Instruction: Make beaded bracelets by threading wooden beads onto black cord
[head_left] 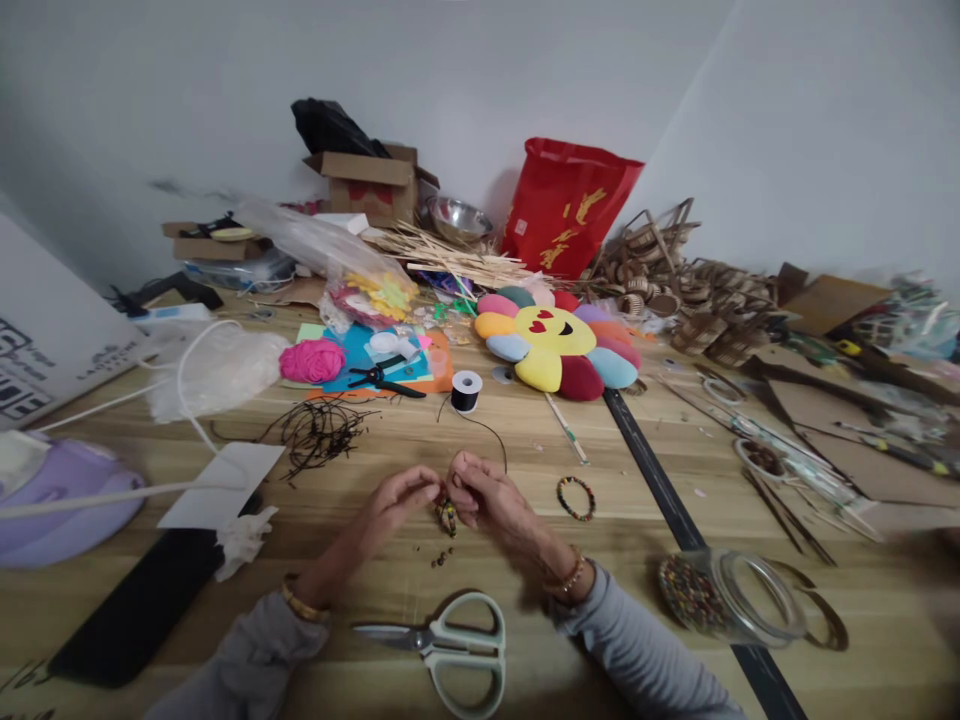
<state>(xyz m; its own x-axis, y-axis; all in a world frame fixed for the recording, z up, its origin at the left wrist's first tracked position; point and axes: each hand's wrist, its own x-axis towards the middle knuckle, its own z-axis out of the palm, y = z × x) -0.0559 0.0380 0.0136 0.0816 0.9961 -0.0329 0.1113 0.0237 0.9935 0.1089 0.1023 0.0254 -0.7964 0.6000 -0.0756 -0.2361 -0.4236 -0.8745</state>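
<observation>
My left hand (405, 497) and my right hand (484, 490) nearly meet above the table, both with fingertips pinched. A short beaded string (448, 517) of dark, yellow and green beads hangs between them, close to the left fingertips. Black cord (495, 435) curves from a white-ended spool (466, 391) down to my right hand, whose fingers are closed on it; its exact path there is hidden. Several loose brown beads (441, 559) lie just below. A finished-looking bead bracelet (576, 498) rests to the right. Light-handled scissors (457, 645) lie nearest to me.
A clear jar of beads (720, 597) lies tipped at right. Tangled black cord (319, 435), black pliers (384, 378) and pink yarn (313, 360) sit at left. A flower cushion (555, 345) and a red bag (566, 210) stand behind. A dark strip (667, 480) crosses the table.
</observation>
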